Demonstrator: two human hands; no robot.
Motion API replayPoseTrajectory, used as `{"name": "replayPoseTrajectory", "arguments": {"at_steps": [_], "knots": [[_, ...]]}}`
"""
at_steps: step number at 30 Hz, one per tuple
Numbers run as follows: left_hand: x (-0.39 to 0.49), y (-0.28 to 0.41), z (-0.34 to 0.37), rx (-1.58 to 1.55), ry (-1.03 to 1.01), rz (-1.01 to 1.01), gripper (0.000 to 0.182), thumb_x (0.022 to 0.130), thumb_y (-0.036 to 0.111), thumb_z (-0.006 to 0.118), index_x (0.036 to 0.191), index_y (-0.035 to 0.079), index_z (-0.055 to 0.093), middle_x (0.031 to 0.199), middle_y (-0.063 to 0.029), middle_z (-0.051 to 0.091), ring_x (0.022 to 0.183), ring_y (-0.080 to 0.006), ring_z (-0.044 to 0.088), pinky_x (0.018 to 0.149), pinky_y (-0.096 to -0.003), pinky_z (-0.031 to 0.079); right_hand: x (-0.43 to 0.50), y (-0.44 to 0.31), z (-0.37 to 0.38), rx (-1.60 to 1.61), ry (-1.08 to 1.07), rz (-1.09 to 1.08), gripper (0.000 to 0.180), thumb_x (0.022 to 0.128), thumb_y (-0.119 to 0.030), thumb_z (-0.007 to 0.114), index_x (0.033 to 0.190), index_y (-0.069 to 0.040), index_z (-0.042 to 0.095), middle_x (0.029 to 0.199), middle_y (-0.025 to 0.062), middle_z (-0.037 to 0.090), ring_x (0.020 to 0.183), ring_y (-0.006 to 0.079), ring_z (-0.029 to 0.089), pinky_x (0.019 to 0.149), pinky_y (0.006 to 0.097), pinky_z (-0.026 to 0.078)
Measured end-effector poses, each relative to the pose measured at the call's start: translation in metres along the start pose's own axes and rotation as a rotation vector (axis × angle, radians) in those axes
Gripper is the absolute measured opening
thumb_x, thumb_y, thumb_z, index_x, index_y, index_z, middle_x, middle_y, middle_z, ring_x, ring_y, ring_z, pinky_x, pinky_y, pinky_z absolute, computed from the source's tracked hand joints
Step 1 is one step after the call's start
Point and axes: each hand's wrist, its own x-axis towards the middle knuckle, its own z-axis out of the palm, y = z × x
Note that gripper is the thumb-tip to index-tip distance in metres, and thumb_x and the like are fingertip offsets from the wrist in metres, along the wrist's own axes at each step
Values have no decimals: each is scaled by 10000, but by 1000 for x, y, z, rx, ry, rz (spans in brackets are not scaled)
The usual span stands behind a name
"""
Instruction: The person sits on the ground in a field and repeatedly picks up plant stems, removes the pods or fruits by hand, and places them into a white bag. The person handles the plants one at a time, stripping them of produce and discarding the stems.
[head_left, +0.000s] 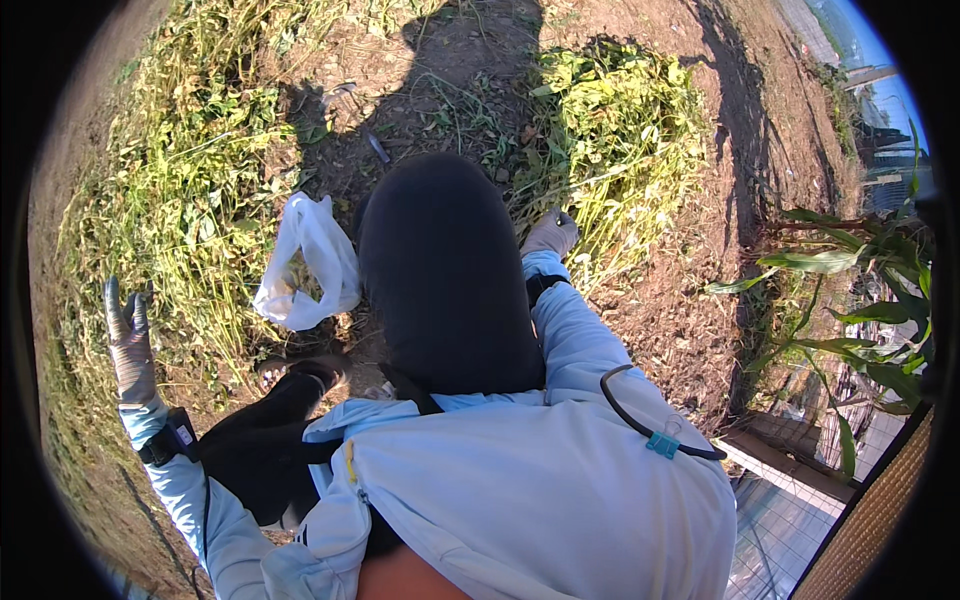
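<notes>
My left hand (130, 345), in a striped work glove with dark fingertips, is raised at the left with its fingers apart and nothing seen between them. Below and around it spreads a wide heap of yellow-green leafy plants (180, 202). Beyond my bent knee, my right hand (551, 234), also gloved, has curled fingers at the near stems of a second plant heap (630, 142). Whether it grips a stem cannot be made out. A white plastic bag (337, 259) with its handles up stands on the soil between the left heap and my dark-trousered knee (450, 262).
A small narrow object (379, 148) lies on the shaded soil ahead. At the right are maize-like leaves (817, 261), a wooden board (795, 461) and wire mesh (780, 517). A cable (622, 409) is clipped to my right sleeve. Bare brown soil (667, 330) borders the right heap.
</notes>
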Motion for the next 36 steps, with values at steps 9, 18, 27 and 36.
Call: {"name": "replayPoseTrajectory", "arguments": {"at_steps": [9, 18, 27, 36], "knots": [[-10, -1, 5, -109, -112, -150, 584, 981, 80, 530, 1503, 130, 273, 1445, -84, 424, 1227, -162, 484, 1065, -301, 367, 44, -12, 30, 24, -535, 382, 771, 859, -520, 649, 1337, 47, 439, 1179, 235, 618, 973, 374, 628, 843, 435, 490], [-6, -24, 1, -362, -109, -250, 605, 961, 24, 534, 1501, 159, 296, 1477, -60, 387, 1240, -183, 450, 1068, -300, 360, 70, -11, 15, -751, -564, -136, 346, 760, -190, 755, 1026, -19, 616, 996, 146, 691, 911, 262, 680, 717, 374, 542], [-13, -27, 6, 54, -242, -172, 611, 959, 110, 583, 1499, 168, 303, 1496, -47, 354, 1167, -167, 491, 981, -281, 411, 82, 4, -1, 1034, -252, 558, 133, 849, -168, 643, 859, -138, 514, 573, -32, 423, 427, 98, 385, 377, 247, 324], [-18, -20, 5, 95, -309, -184, 574, 957, 93, 578, 1475, 158, 341, 1568, -78, 214, 1296, -210, 415, 1050, -305, 395, 84, -10, -28, 498, -208, 410, 688, 939, -654, 369, 989, -39, 674, 630, 65, 556, 494, 194, 490, 508, 318, 442]]}}
